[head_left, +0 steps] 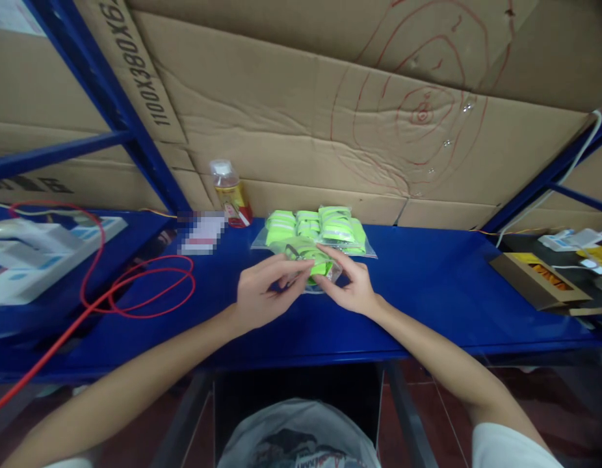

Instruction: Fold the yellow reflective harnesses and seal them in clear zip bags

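Note:
Both hands meet over the middle of the blue table, fingers closed on one clear plastic bag (pixel 323 268) with a neon-green reflective band inside. My left hand (pixel 268 286) pinches the bag's left side, thumb and forefinger together. On its right side, my right hand (pixel 348 281) grips the bag between thumb and fingers. A dark, thin loop shows near the left fingertips; I cannot make out what it is. Just behind the hands lie several bagged neon-green reflective bands (pixel 335 224), side by side on the table, partly hidden by the held bag.
A bottle (pixel 233 195) with red liquid stands at the back left, near a blurred label. Red cable (pixel 155 286) coils across the left side beside a white device (pixel 52 260). An open cardboard box (pixel 539 283) sits at right. Below the table edge is a lined bin (pixel 301 422).

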Tool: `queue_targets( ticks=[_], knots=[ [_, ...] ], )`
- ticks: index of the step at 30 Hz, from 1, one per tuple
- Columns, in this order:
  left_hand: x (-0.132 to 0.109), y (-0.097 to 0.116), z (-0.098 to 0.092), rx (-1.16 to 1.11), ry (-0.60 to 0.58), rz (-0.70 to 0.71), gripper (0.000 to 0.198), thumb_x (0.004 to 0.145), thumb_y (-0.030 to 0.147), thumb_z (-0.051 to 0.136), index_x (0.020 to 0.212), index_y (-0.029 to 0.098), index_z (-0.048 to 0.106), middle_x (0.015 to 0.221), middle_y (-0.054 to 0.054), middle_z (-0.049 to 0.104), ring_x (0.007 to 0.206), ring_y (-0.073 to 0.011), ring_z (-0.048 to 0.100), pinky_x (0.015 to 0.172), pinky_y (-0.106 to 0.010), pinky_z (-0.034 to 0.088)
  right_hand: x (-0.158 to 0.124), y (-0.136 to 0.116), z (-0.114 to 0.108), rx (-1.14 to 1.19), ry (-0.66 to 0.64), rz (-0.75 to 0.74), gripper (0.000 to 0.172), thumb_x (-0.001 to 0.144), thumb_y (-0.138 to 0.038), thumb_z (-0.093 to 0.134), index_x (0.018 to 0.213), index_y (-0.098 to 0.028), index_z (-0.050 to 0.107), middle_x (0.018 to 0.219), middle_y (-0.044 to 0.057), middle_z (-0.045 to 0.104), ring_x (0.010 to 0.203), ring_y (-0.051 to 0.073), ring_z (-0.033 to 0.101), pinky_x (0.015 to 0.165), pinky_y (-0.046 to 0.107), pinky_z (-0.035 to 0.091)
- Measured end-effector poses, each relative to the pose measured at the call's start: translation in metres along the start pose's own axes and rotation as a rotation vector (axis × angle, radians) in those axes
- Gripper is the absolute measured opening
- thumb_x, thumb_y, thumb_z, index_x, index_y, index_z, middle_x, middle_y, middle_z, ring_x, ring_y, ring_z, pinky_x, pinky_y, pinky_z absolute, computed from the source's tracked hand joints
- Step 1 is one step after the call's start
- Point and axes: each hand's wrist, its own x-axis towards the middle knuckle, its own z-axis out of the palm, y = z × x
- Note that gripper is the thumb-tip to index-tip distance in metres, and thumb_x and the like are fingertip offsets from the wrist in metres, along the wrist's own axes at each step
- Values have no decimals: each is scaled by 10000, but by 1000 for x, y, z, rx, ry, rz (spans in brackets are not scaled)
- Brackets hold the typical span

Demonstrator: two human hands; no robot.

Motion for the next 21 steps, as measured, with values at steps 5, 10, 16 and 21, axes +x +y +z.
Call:
queue_targets(
  ticks=[5, 10, 16, 21],
  knots=[
    [33, 16, -21, -291, 52, -365, 334, 926, 131, 780, 1237, 252, 791, 638, 89, 409, 444, -81, 560, 478, -204, 593, 22, -31, -17, 184, 43, 144, 417, 989, -384, 668, 1255, -99, 815, 546, -8, 668, 413, 114, 554, 467, 239, 503],
    [81, 23, -41, -286, -221, -539, 148, 877, 103, 747, 979, 195, 804, 543, 75, 465, 391, -81, 529, 391, -185, 521, 66, -61, -50, 320, -197, 408, 421, 872, -273, 702, 1242, -118, 828, 412, -59, 572, 302, 101, 478, 358, 190, 381],
    [80, -9, -37, -378, -374, -659, 110, 861, 188, 775, 969, 176, 792, 639, 34, 540, 459, -109, 610, 436, -247, 593, 75, -36, -55, 475, -330, 642, 418, 761, -287, 685, 1102, -110, 850, 445, -2, 634, 325, 157, 553, 331, 222, 388],
    [50, -58, -17, -418, -366, -898, 205, 905, 337, 758, 1033, 177, 755, 827, -32, 670, 659, -141, 665, 438, -188, 532, 51, 14, -34, 527, -244, 706, 551, 858, -501, 763, 1219, -85, 783, 459, -21, 603, 369, 127, 527, 350, 191, 300]
  ],
)
